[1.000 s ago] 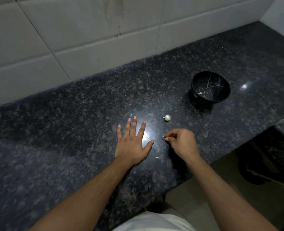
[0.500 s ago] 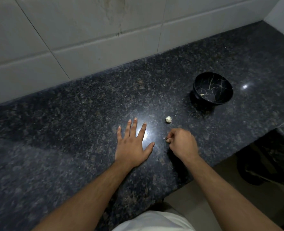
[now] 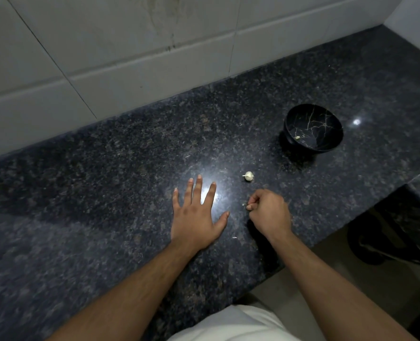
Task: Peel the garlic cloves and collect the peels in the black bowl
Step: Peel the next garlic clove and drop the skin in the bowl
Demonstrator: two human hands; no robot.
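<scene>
A small pale garlic clove (image 3: 248,176) lies on the dark granite counter (image 3: 105,193), just beyond my hands. My left hand (image 3: 196,212) rests flat on the counter with fingers spread. To its right, my right hand (image 3: 269,212) has its fingers curled and pinches a tiny pale bit of peel (image 3: 244,205) at the fingertips. The black bowl (image 3: 313,127) with gold vein lines stands at the back right, with a small scrap of peel inside. A tiny white fleck (image 3: 234,237) lies on the counter between my wrists.
A white tiled wall (image 3: 130,57) runs along the back of the counter. The counter's front edge cuts diagonally at the right, with floor and a dark object (image 3: 388,242) below. My white clothing shows at the bottom.
My right hand has shifted slightly and curled tighter over the small peel bit. The left hand and the clove stay where they were.
</scene>
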